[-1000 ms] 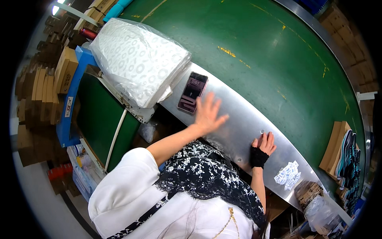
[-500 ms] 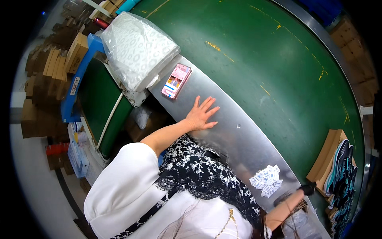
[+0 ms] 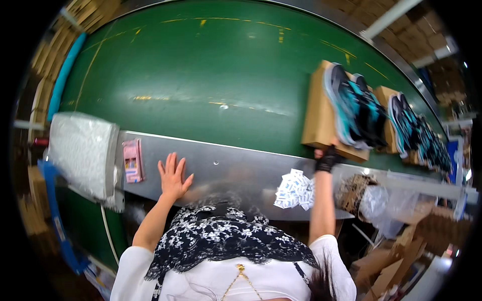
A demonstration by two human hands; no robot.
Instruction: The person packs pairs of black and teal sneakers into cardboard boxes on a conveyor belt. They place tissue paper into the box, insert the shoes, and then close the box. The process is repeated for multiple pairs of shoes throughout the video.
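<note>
right hand (image 3: 329,158) grips near edge of cardboard box (image 3: 321,113) carrying blue shoes (image 3: 354,108) on green belt (image 3: 201,80), left hand (image 3: 173,175) flat, released, on steel desk (image 3: 236,170); one-handed pull may tip shoes off.

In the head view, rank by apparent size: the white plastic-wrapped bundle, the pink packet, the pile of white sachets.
1. White plastic-wrapped bundle, clearly largest.
2. Pile of white sachets.
3. Pink packet, smallest, though close to the pile.
</note>
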